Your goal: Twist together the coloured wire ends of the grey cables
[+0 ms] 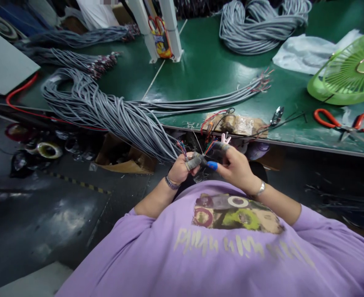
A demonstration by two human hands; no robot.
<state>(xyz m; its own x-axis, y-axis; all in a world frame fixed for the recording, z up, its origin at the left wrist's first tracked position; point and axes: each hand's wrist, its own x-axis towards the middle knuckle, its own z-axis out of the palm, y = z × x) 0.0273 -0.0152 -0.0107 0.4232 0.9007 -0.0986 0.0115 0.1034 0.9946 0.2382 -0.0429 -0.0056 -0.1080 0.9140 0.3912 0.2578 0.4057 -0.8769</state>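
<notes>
My left hand is closed around the end of a grey cable from the big bundle that hangs off the green bench. Thin coloured wires fan out of the cable end between my hands. My right hand pinches these wires with taped fingertips, one of them blue. Both hands hover just below the bench's front edge, above my purple shirt.
Red-handled scissors and small cutters lie on the bench at right, beside a green fan. More grey cable coils lie at the back. A loose cable group stretches across the middle. Cardboard and tape rolls sit below left.
</notes>
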